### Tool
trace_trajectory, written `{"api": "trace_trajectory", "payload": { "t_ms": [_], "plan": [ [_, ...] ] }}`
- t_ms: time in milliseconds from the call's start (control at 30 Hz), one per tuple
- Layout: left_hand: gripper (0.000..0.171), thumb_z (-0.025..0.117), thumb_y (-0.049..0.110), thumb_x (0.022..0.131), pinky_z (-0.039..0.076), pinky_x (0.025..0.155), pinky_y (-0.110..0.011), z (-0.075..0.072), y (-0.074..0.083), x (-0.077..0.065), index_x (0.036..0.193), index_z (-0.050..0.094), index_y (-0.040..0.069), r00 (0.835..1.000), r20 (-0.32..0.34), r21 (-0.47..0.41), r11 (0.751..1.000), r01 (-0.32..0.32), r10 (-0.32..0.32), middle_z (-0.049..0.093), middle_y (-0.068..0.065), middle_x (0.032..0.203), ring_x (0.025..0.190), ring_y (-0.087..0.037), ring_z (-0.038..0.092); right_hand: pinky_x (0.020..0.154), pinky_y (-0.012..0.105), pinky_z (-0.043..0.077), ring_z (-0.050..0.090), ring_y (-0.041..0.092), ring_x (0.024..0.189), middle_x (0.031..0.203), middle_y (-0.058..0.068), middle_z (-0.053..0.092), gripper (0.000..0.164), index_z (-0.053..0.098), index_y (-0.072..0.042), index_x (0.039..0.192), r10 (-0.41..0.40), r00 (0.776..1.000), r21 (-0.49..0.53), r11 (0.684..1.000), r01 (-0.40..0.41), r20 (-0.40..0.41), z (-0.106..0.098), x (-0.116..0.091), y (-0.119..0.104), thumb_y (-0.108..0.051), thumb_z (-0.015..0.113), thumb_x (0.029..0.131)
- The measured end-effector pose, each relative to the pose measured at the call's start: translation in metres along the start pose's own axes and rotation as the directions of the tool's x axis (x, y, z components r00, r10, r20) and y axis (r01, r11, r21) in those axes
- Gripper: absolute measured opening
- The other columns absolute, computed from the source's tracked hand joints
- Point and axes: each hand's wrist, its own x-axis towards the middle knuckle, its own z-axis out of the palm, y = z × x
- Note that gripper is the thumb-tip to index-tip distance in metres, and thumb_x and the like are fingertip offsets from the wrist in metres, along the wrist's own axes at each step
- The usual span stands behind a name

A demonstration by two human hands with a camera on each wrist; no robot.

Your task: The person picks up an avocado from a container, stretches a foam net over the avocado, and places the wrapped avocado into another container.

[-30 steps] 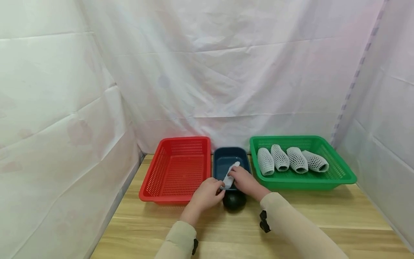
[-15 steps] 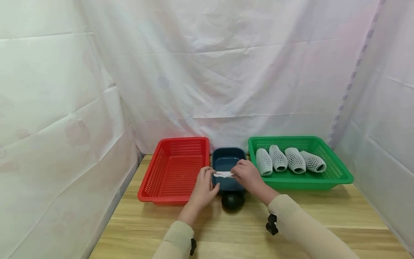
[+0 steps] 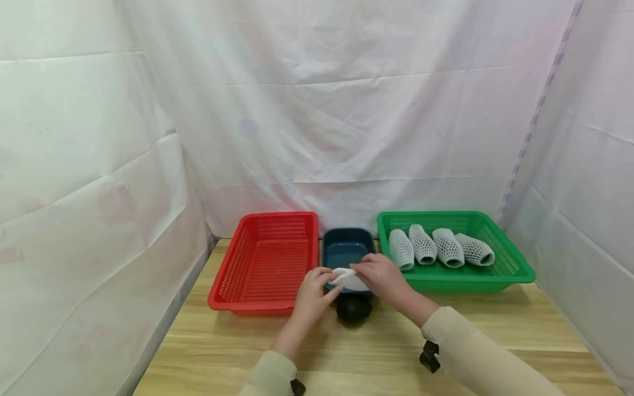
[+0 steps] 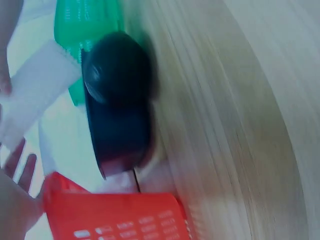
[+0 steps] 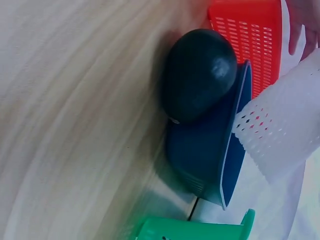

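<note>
Between both hands, over the front of the small blue bin, hangs a white foam net sleeve. My left hand pinches its left edge with thumb and fingers. At the opposite edge, my right hand grips it, and its mouth is spread a little. The mesh of the sleeve shows at its lower end in the right wrist view. Below the hands a dark, smooth oval fruit, like an avocado, lies on the table against the bin's front wall; neither hand touches it.
A red perforated basket stands to the left of the bin. To the right is a green basket holding several net-sleeved items. White cloth hangs behind and at the sides of the wooden table.
The sleeve turned from slanting, to stretched flat and thin between the hands, to spread wider now. My right hand moved up and right, then lower. The fruit and baskets stayed put.
</note>
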Motion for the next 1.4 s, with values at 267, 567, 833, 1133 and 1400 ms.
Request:
{"api": "trace_trajectory", "payload": {
  "t_ms": [267,567,833,1133,1400],
  "plan": [
    [0.013,0.069,0.020,0.092,0.048,0.070,-0.029,-0.005,0.019,0.000,0.093,0.071,0.007,0.958,-0.079,-0.297,0.924,0.241,-0.275,0.062,-0.002,0.096,0.083,-0.018,0.055,0.104,0.053,0.035,0.048,0.030,0.126,0.141,0.014,0.050,0.073,0.039,-0.003,0.147,0.137,0.979,0.094,0.984,-0.152,0.152,-0.009,-0.011,-0.009,-0.049,0.059,0.094],
    [0.021,0.067,0.022,0.094,0.050,0.087,-0.036,-0.012,0.030,-0.005,0.101,0.069,0.002,0.892,-0.058,-0.510,0.781,0.359,-0.448,0.064,-0.007,0.102,0.096,-0.020,0.058,0.105,0.055,0.033,0.047,0.034,0.124,0.138,0.016,0.051,0.105,0.037,-0.002,0.146,0.313,0.917,0.017,0.945,-0.327,0.246,-0.016,-0.021,-0.016,-0.053,0.084,0.068],
    [0.015,0.064,0.014,0.095,0.048,0.084,-0.030,-0.011,0.044,-0.009,0.103,0.067,0.002,0.885,0.013,-0.562,0.729,0.391,-0.465,0.064,-0.007,0.103,0.096,-0.019,0.057,0.091,0.049,0.044,0.059,0.028,0.102,0.111,0.008,0.065,0.080,0.056,-0.008,0.128,0.361,0.899,-0.073,0.932,-0.354,0.248,-0.019,-0.026,-0.017,-0.038,0.090,0.063],
    [0.019,0.056,0.017,0.099,0.047,0.085,-0.032,0.013,0.044,-0.027,0.113,0.056,0.003,0.886,0.030,-0.613,0.692,0.382,-0.462,0.061,-0.009,0.107,0.095,-0.024,0.059,0.072,0.045,0.051,0.063,0.023,0.083,0.094,0.006,0.066,0.048,0.061,-0.006,0.105,0.459,0.852,-0.019,0.883,-0.470,0.253,-0.039,-0.051,-0.003,-0.013,0.087,0.065],
    [0.033,0.069,0.012,0.087,0.047,0.087,-0.047,0.042,0.039,-0.038,0.114,0.055,0.000,0.782,0.142,-0.448,0.665,0.597,-0.607,0.050,-0.022,0.117,0.105,-0.035,0.052,0.066,0.042,0.052,0.064,0.024,0.080,0.097,0.010,0.066,0.051,0.056,-0.003,0.110,0.501,0.817,-0.001,0.853,-0.522,0.287,-0.054,-0.071,0.006,-0.012,0.086,0.070]
  ]
}}
